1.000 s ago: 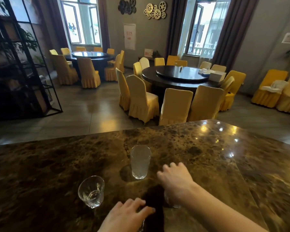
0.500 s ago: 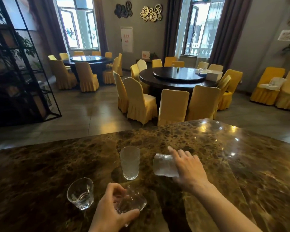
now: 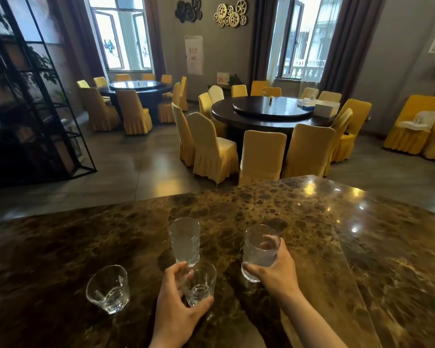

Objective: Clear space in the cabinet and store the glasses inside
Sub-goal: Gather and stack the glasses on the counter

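Several clear glasses are on or over a dark marble counter [image 3: 312, 222]. My left hand [image 3: 176, 307] grips a short tumbler [image 3: 199, 285], held upright near the counter's front. My right hand [image 3: 274, 270] is wrapped around a tall glass [image 3: 260, 249], upright at the counter surface. Another tall glass [image 3: 185, 241] stands free between and behind my hands. A second short tumbler [image 3: 108, 288] stands alone to the left. No cabinet is in view.
Beyond the counter's far edge lies a dining room with round dark tables [image 3: 271, 111] and yellow-covered chairs [image 3: 261, 156]. A black metal shelf frame [image 3: 35, 96] stands at the left. The counter's right side [image 3: 387, 247] carries only reflections.
Both hands came up from below the counter's front edge, each with a glass. The right hand's tall glass turned from lying sideways to upright; the left hand's tumbler also came upright.
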`<state>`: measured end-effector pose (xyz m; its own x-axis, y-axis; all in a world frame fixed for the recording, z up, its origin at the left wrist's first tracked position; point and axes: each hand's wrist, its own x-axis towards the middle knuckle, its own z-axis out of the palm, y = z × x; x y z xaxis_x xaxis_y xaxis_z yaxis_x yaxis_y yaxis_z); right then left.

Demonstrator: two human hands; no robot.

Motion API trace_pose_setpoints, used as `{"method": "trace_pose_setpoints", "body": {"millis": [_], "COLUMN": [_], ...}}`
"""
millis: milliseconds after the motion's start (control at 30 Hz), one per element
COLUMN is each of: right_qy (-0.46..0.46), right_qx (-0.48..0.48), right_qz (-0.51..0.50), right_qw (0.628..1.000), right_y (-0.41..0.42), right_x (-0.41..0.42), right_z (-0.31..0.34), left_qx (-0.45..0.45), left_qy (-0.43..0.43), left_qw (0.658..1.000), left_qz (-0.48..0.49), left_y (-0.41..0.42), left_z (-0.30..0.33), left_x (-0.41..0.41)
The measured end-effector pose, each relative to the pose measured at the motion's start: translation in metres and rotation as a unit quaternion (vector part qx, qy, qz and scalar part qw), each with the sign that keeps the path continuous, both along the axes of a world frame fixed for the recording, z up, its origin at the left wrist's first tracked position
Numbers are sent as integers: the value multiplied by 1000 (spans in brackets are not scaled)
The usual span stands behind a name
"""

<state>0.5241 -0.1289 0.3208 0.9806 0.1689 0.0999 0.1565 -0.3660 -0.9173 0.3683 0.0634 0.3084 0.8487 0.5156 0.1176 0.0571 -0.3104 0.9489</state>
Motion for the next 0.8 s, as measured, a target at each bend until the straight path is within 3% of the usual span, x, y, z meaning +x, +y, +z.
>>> {"method": "trace_pose_setpoints", "body": {"millis": [433, 800], "right_qy": [-19, -5], "right_qx": [-18, -44], "right_qz": [-8, -19], "right_qw": [1000, 999], "right_y": [1, 1], "right_x": [2, 3], "right_z": [-18, -25], "left_qx": [64, 46], "left_qy": [20, 43], "left_qw": [998, 998], "left_qz": [18, 11], "left_y": [-6, -4], "left_z": [-8, -21], "left_x": [0, -2]}}
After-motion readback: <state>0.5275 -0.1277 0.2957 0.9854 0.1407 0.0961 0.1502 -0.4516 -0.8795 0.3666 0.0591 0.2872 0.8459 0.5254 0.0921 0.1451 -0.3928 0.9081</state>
